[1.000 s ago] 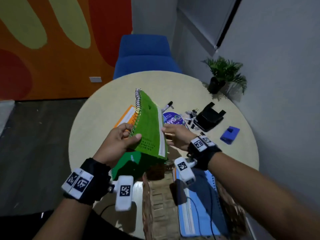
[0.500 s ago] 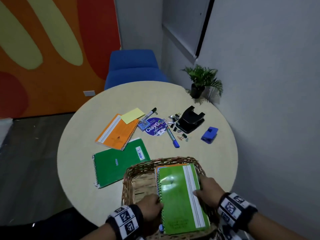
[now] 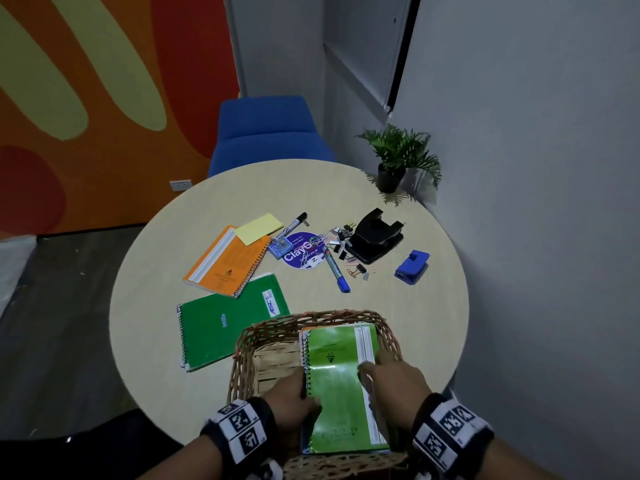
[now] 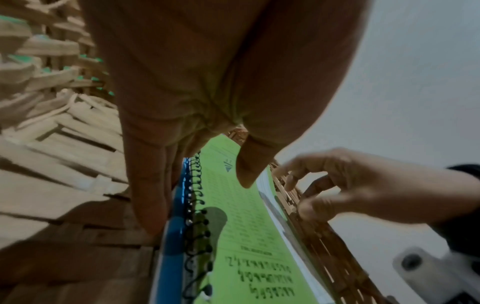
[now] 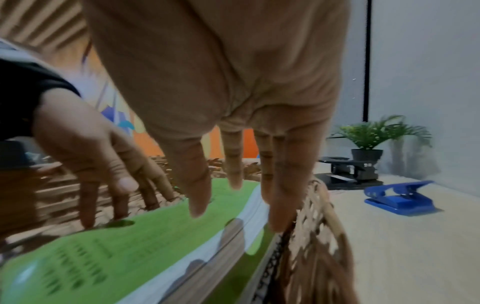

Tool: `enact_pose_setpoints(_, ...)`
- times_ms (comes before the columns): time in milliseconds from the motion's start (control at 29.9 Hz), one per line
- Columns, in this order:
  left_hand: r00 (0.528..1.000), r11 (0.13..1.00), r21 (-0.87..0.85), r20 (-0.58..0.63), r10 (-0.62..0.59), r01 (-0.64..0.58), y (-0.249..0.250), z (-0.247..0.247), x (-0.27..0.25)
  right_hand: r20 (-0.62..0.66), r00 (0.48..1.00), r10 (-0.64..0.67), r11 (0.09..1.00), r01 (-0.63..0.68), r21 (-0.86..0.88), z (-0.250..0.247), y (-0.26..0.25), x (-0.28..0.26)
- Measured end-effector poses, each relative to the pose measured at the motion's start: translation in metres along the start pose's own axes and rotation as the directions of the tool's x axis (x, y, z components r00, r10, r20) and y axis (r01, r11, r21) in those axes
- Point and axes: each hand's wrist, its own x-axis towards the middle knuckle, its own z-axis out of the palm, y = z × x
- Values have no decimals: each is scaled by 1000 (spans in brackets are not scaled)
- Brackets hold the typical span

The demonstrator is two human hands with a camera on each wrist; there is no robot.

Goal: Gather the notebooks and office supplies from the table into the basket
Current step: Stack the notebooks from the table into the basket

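Observation:
A light green spiral notebook (image 3: 337, 382) lies in the wicker basket (image 3: 270, 332) at the table's near edge, on top of a blue notebook (image 4: 174, 236). My left hand (image 3: 294, 393) is at its spiral edge, fingers straight down beside the coil and thumb over the cover. My right hand (image 3: 381, 372) is at the opposite long edge, with fingers between the notebook and the basket wall (image 5: 317, 236). Neither hand grips it. On the table lie a dark green notebook (image 3: 228, 323), an orange notebook (image 3: 228, 261), yellow sticky notes (image 3: 259, 227), a black marker (image 3: 293, 223) and a blue marker (image 3: 336, 270).
A black hole punch (image 3: 375, 237), a blue punch (image 3: 412, 266), scattered binder clips (image 3: 341, 233) and a round purple sticker (image 3: 301, 251) sit mid-table. A potted plant (image 3: 398, 161) stands at the far right edge of the round table (image 3: 398, 313). A blue chair (image 3: 266, 129) is behind.
The light green notebook went from upright in both hands above the table down flat into the basket. Both hands have since loosened at its edges.

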Motion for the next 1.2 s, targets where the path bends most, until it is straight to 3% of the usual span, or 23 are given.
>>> enact_pose_setpoints(67, 999, 1000, -7, 32, 4, -4, -3, 0, 0, 53, 997, -62, 994, 67, -90, 5, -3, -8)
enact_pose_setpoints(201, 998, 997, -69, 37, 46, -44, -7, -11, -9, 135, 987, -88, 991, 101, -86, -11, -10, -7)
enact_pose_setpoints(268, 999, 979, -196, -19, 47, -50, -12, -30, -13, 124, 986, -113, 993, 116, -14, -33, -19, 4)
enact_pose_setpoints(335, 990, 928, -360, -134, 53, -98, -22, -62, -16, 29, 990, -138, 973, 130, 192, -59, -38, 22)
enact_pose_setpoints(435, 942, 869, -476, -333, -38, -133, -45, -122, -10, -31, 992, -123, 765, 115, 634, -94, -81, 65)
enact_pose_setpoints(535, 866, 878, -467, -477, -150, -105, -75, -174, 21, 123, 986, -113, 428, -63, 902, -108, -127, 117)
enact_pose_setpoints(602, 808, 890, -452, -545, -226, -56, -98, -203, 49, 250, 966, -64, 192, -234, 953, -102, -154, 153)
enact_pose_setpoints(669, 743, 897, -441, -589, -317, 33, -124, -225, 76, 293, 956, 25, 107, -294, 950, -90, -174, 187)
enact_pose_setpoints(736, 706, 890, -427, -580, -407, 162, -149, -240, 94, 324, 943, 81, 84, -331, 940, -78, -189, 212)
enact_pose_setpoints(803, 717, 871, -431, -527, -455, 236, -169, -246, 108, 375, 920, 118, 70, -384, 921, -70, -201, 231)
enact_pose_setpoints(903, 749, 904, -335, -520, -412, 264, -186, -243, 123, 428, 884, 188, 18, -439, 898, -68, -216, 246)
enact_pose_setpoints(970, 750, 933, -247, -556, -359, 264, -188, -239, 127, 395, 879, 267, 87, -430, 899, -61, -222, 253)
enact_pose_setpoints(1037, 760, 938, -228, -551, -346, 262, -186, -238, 125, 358, 896, 264, 199, -414, 888, -52, -223, 260)
enact_pose_setpoints(1104, 791, 929, -287, -498, -354, 235, -184, -240, 122, 342, 906, 250, 140, -383, 913, -50, -226, 264)
enact_pose_setpoints(1137, 808, 923, -317, -471, -353, 219, -183, -243, 118, 332, 903, 273, 84, -366, 927, -51, -226, 263)
enact_pose_setpoints(1171, 818, 916, -341, -451, -357, 212, -183, -245, 112, 341, 886, 314, -26, -351, 936, -55, -225, 260)
enact_pose_setpoints(1204, 820, 914, -349, -447, -357, 207, -184, -246, 106, 360, 891, 277, -42, -363, 931, -62, -224, 260)
